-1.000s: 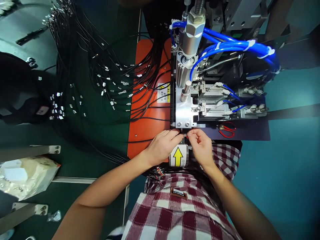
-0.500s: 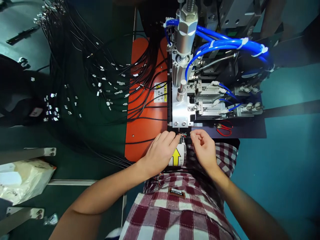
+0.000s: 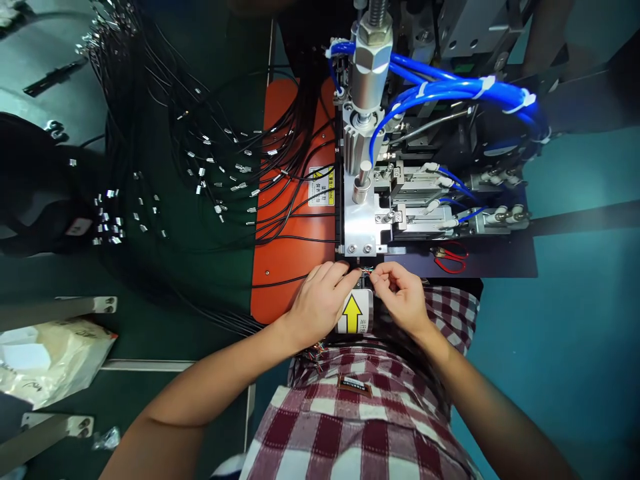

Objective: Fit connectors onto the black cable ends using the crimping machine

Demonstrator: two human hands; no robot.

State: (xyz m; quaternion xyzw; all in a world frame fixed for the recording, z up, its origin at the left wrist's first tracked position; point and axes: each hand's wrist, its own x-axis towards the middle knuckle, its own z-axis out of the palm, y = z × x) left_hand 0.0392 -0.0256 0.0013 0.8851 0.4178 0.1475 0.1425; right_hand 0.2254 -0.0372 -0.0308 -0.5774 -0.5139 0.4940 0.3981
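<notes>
Thin coloured wires [image 3: 367, 271] fan out from a black cable [image 3: 283, 283] at the front of the machine [image 3: 361, 227]. My left hand [image 3: 320, 297] is closed on the cable's end, just left of the bared wires. From the right, my right hand [image 3: 401, 293] pinches the wire tips between thumb and forefinger. Both hands are just above a white label with a yellow arrow [image 3: 353, 313]. The fingers of my left hand hide part of the cable.
An orange board [image 3: 280, 267] carries several black cables with metal ends, which spread over the green table [image 3: 210, 380]. Red-handled snips [image 3: 451, 257] lie right of my hands. Blue air hoses [image 3: 465, 87] loop above the machine. A plastic bag [image 3: 55, 360] is at the left.
My right hand has moved left onto the coloured wires, from a spot apart from them. My left hand has stayed nearly in place on the cable.
</notes>
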